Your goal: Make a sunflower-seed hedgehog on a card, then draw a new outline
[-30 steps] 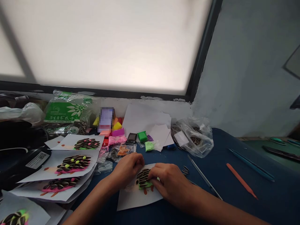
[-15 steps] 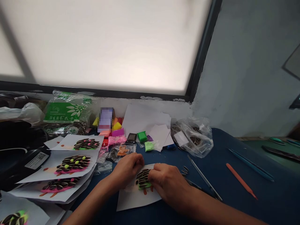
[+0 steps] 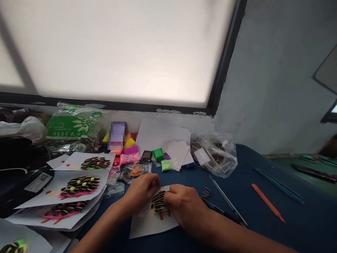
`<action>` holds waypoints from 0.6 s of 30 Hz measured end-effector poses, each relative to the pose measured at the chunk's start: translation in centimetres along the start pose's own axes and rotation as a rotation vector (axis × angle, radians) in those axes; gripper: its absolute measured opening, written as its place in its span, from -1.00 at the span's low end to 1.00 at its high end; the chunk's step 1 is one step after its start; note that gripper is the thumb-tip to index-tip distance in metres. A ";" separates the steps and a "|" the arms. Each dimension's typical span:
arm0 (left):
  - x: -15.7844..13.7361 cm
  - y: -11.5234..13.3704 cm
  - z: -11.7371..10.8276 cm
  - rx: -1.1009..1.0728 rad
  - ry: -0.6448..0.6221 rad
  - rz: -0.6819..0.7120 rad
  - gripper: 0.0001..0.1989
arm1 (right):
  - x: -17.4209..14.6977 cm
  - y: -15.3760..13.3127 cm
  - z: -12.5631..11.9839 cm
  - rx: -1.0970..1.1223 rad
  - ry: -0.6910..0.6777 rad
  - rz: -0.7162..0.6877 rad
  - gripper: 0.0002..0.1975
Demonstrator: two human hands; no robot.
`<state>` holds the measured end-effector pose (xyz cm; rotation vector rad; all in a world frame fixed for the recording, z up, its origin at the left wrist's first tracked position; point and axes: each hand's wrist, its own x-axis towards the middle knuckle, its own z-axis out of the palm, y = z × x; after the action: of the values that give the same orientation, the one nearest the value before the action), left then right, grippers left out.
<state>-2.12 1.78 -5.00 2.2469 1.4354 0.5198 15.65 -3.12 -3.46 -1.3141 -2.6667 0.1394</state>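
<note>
A white paper card (image 3: 143,226) lies on the blue table before me. On it is a hedgehog-like figure of green clay (image 3: 160,211) covered with rows of striped sunflower seeds (image 3: 158,198), with brown feet below. My left hand (image 3: 144,188) rests at the card's upper left with its fingers curled together; what they hold, if anything, is hidden. My right hand (image 3: 185,205) covers the figure's right side, its thumb and fingers pinched together against the seeds. Whatever is between those fingertips cannot be made out. A few loose sunflower seeds (image 3: 206,191) lie just right of this hand.
Decorated cards (image 3: 63,184) are stacked at left. Clay packets, including a green one (image 3: 158,154), lie ahead, near a phone (image 3: 117,135) and white paper (image 3: 155,135). A plastic bag of seeds (image 3: 219,158), tweezers (image 3: 229,200), an orange tool (image 3: 268,202) and blue tweezers (image 3: 279,184) lie at right.
The view has shifted slightly, moving most things a little left. Both hands stay on the card in nearly the same pose, the right fingers still against the seeds.
</note>
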 end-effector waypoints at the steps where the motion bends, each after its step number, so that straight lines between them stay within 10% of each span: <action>1: 0.0 0.0 0.0 0.000 -0.001 0.000 -0.81 | 0.0 0.0 -0.1 0.014 -0.002 0.005 -0.86; 18: -0.2 0.0 -0.3 -0.018 -0.033 -0.006 -0.82 | 0.3 4.2 -7.0 -0.280 -0.343 0.357 -0.79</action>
<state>-2.34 1.68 -4.81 2.2265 1.4150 0.4893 20.02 -0.24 2.76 -2.0161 -2.7669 0.0364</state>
